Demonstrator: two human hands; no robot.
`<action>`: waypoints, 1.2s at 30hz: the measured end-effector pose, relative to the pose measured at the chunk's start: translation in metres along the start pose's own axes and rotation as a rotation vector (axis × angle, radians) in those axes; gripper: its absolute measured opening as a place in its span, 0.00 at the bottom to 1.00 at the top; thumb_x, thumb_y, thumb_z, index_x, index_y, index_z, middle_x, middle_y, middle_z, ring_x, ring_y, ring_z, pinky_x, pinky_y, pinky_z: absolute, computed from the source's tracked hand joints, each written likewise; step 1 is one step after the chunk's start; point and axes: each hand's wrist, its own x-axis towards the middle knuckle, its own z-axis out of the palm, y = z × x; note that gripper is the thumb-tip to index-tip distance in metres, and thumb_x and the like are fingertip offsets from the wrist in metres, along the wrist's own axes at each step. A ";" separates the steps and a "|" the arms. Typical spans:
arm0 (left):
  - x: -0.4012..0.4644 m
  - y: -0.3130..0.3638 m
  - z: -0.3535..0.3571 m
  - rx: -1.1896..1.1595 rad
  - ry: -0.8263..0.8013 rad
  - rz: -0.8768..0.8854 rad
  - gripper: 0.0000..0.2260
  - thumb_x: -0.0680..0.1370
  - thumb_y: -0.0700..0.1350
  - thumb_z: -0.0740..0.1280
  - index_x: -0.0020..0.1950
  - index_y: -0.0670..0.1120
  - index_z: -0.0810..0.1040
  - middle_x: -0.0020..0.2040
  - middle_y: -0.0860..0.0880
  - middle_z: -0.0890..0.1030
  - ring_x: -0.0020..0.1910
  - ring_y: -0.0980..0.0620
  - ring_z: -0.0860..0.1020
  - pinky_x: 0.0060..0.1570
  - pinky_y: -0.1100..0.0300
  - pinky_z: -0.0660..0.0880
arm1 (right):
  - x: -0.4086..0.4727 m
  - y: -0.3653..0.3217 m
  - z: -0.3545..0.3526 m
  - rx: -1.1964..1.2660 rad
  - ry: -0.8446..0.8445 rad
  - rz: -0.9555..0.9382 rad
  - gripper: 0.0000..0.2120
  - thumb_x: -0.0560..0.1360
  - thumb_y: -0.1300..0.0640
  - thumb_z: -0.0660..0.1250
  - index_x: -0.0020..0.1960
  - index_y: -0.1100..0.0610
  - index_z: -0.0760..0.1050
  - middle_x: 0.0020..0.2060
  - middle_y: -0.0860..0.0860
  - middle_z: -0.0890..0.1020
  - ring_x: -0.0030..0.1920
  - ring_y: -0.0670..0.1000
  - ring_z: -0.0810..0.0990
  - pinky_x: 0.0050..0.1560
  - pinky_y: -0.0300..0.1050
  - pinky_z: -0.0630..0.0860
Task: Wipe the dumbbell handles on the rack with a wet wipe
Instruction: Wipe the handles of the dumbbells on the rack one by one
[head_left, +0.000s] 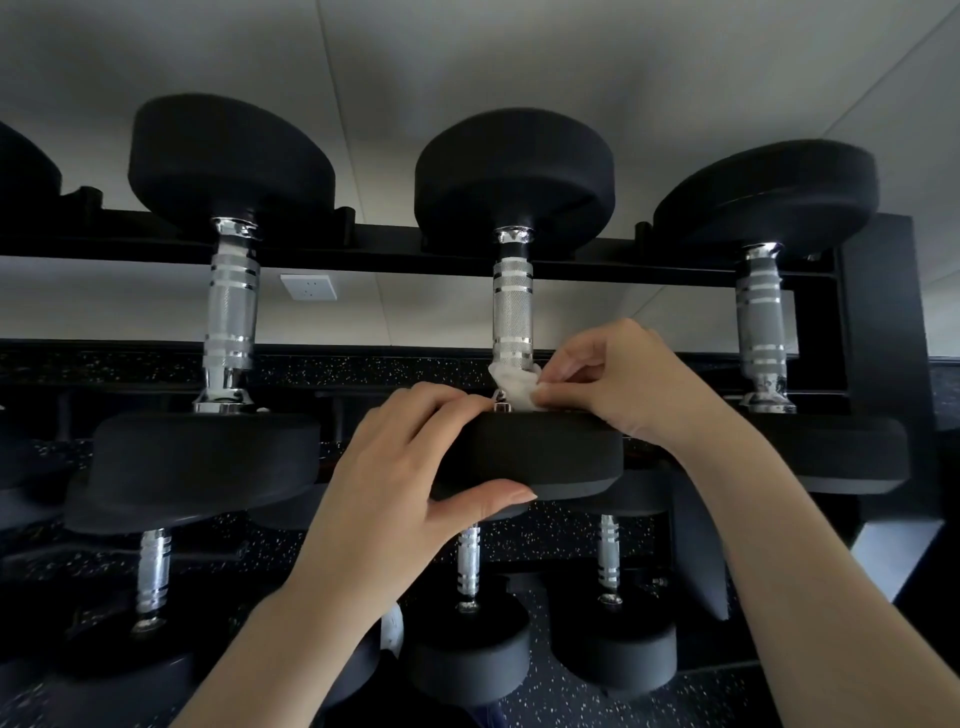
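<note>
While the left hand (410, 467) grips the heavy dumbbell's end (530, 462), the right hand (613, 379) pinches the soft wet wipe (511, 384) round its hard handle (513, 312).

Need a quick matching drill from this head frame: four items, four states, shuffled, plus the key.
Items:
1. wet wipe
2. left hand
3. right hand
4. wall socket

States:
A. grips the near black weight head of the middle dumbbell
B. bunched round the lower end of the middle handle
C. white plate on the wall behind the rack
D. pinches the wipe

Pairs: 1-B, 2-A, 3-D, 4-C
</note>
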 end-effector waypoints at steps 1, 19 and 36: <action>0.000 0.000 0.000 -0.003 0.005 0.000 0.27 0.74 0.67 0.60 0.61 0.47 0.76 0.56 0.56 0.73 0.55 0.54 0.73 0.55 0.57 0.69 | 0.000 0.002 0.002 0.031 0.017 0.006 0.04 0.67 0.56 0.76 0.36 0.49 0.81 0.35 0.44 0.84 0.41 0.40 0.81 0.53 0.40 0.76; -0.002 0.001 0.002 -0.026 0.021 -0.012 0.28 0.75 0.68 0.59 0.61 0.47 0.76 0.56 0.55 0.74 0.55 0.54 0.74 0.55 0.54 0.70 | 0.024 0.008 0.016 0.540 0.337 0.160 0.04 0.68 0.61 0.74 0.38 0.57 0.79 0.39 0.59 0.84 0.44 0.58 0.83 0.49 0.52 0.81; 0.000 -0.002 0.003 -0.017 0.017 0.008 0.27 0.75 0.68 0.59 0.61 0.49 0.74 0.56 0.56 0.73 0.56 0.55 0.73 0.56 0.59 0.67 | 0.074 -0.016 0.011 0.998 0.348 0.143 0.04 0.74 0.62 0.68 0.47 0.58 0.72 0.42 0.54 0.80 0.42 0.53 0.79 0.42 0.49 0.81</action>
